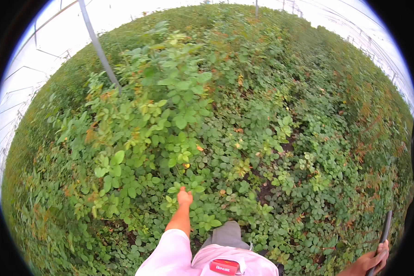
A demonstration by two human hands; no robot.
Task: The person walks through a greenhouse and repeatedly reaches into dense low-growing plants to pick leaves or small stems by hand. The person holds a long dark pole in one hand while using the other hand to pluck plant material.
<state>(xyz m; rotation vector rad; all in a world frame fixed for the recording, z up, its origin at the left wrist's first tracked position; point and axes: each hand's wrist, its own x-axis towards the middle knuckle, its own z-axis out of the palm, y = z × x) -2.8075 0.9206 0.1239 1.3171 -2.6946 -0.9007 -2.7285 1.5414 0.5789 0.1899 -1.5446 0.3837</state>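
Observation:
My left hand [185, 198] reaches out from a pale pink sleeve into the low foliage. Its fingertips are at a leafy green shoot [196, 188], with leaves on both sides. From behind, the fingers are mostly hidden, so whether they grip the stem is unclear. At the lower right, my right hand [377, 258] is wrapped around a dark grey tube or pole [386, 226], which slants upward beside the plants. Taller bushes with broad light-green leaves [181, 86] rise ahead of my left hand.
Dense rose-like bushes [262, 86] surround me, with patches of dark soil [265, 193] between them. A grey metal post [98, 48] stands at the upper left, beside pale greenhouse sheeting [24, 72]. My grey trouser leg [227, 234] is among the leaves. A red pack [224, 266] sits in my shirt pocket.

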